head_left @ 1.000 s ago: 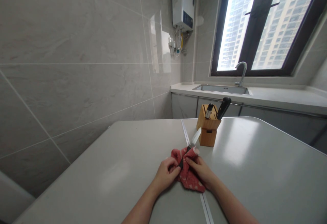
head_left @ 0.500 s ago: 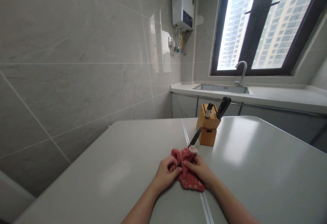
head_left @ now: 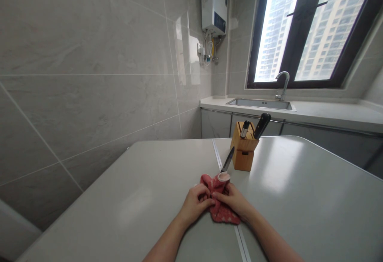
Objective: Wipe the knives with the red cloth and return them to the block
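Note:
A red cloth with pale spots (head_left: 225,213) is bunched between my hands over the table. Out of its far side sticks a dark knife blade (head_left: 228,160), tilted up and to the right. The cloth wraps the knife's handle, which is mostly hidden; only a small dark bit shows by my left fingers. My left hand (head_left: 196,202) is closed at the near end of that handle, fingers curled and thumb against the cloth. On the right, my right hand (head_left: 233,200) pinches the cloth around the handle, thumb on top.
A wooden knife block (head_left: 243,154) stands just beyond the blade tip, holding a black-handled knife (head_left: 262,125) and another handled tool (head_left: 245,128). The white table (head_left: 149,174) has a seam strip (head_left: 241,242). Behind are a counter with a sink (head_left: 260,103) and a tap (head_left: 284,84).
The knife blade has turned slightly and tipped a little left. The cloth's folded top edge has shifted slightly left, and my right thumb has moved slightly down and left on the cloth.

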Available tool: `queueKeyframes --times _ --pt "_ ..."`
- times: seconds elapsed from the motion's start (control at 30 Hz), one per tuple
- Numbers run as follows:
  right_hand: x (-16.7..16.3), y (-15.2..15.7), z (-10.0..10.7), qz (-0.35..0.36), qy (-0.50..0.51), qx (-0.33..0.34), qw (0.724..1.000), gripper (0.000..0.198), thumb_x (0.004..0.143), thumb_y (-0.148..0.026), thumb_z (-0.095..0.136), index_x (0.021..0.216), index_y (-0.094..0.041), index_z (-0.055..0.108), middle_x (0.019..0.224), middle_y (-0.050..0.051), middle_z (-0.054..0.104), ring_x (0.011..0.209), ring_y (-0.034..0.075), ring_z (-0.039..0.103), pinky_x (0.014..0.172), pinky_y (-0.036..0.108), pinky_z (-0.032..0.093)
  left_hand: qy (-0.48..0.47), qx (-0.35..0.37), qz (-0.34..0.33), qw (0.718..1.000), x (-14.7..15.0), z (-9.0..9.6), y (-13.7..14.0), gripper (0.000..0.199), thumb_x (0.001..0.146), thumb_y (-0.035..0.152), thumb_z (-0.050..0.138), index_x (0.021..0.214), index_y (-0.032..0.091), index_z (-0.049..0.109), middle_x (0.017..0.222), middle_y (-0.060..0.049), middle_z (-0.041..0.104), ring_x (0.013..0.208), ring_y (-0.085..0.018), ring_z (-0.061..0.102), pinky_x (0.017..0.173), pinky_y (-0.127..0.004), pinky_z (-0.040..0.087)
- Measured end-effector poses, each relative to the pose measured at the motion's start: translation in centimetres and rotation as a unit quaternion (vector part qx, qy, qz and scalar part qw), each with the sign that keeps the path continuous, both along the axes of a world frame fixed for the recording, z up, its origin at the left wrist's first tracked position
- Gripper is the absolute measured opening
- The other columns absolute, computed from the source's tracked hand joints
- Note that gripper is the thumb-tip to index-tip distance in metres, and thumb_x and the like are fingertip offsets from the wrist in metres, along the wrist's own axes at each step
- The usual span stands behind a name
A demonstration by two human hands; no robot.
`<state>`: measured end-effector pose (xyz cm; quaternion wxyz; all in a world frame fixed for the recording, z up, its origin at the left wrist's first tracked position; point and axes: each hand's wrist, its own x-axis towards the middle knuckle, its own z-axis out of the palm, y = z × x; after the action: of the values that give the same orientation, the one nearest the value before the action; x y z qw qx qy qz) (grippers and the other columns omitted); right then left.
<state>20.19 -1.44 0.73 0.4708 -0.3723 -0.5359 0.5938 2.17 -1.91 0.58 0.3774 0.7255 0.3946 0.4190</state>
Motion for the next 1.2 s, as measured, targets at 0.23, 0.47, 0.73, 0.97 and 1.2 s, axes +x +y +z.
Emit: queueKeyframes --times 0.23,0.47,0.73,0.97,1.2 --pt "0.1 0.3 -0.8 -0.027 0.02 -0.009 0.999 0.041 0.07 -0.044 0.079 0.1 -0.019 0.065 0.103 0.008 0.07 0.103 0.03 0.063 0.097 0.046 0.046 0.008 0.022 0.015 1.0 0.1 -0.2 0.0 0.026 0.079 0.037 0.068 0.068 0.016 0.056 0.067 0.002 0.049 0.064 -0.013 0.042 0.059 -0.023 0.031" --pt "-0.2 0.3 -0.9 -0.061 0.086 -0.045 0.993 0.041 0.068 -0.044 0.079 0.099 -0.021 0.066 0.102 0.006 0.071 0.103 0.028 0.064 0.098 0.043 0.046 0.011 0.039 0.032 0.999 0.2 0.4 -0.3 0.026 0.084 0.036 0.059 0.068 0.017 0.051 0.065 0.003 0.045 0.06 -0.012 0.039 0.056 -0.023 0.03" --pt "-0.7 0.0 0.7 -0.084 0.176 -0.083 0.977 0.037 0.064 -0.044 0.083 0.088 -0.02 0.068 0.084 0.004 0.074 0.085 0.024 0.068 0.084 0.036 0.051 0.004 0.037 0.043 0.998 0.1 0.6 -0.5 0.027 0.081 0.035 0.057 0.063 0.017 0.048 0.063 0.003 0.042 0.058 -0.011 0.036 0.054 -0.023 0.028" --pt "-0.7 -0.1 1.0 -0.074 0.235 -0.102 0.964 0.034 0.065 -0.042 0.083 0.083 -0.018 0.068 0.078 0.003 0.074 0.072 0.018 0.068 0.073 0.03 0.053 0.004 0.048 0.068 0.997 0.0 0.4 -0.4 0.027 0.08 0.034 0.056 0.062 0.018 0.045 0.061 0.004 0.039 0.058 -0.011 0.035 0.055 -0.023 0.028" --pt "-0.5 0.2 0.7 -0.07 0.236 -0.103 0.964 0.033 0.065 -0.041 0.083 0.081 -0.017 0.068 0.074 0.002 0.073 0.069 0.018 0.068 0.072 0.029 0.053 0.021 0.034 0.062 0.997 0.1 0.4 -0.4 0.024 0.08 0.033 0.058 0.064 0.017 0.049 0.06 0.005 0.041 0.057 -0.011 0.036 0.054 -0.022 0.028"
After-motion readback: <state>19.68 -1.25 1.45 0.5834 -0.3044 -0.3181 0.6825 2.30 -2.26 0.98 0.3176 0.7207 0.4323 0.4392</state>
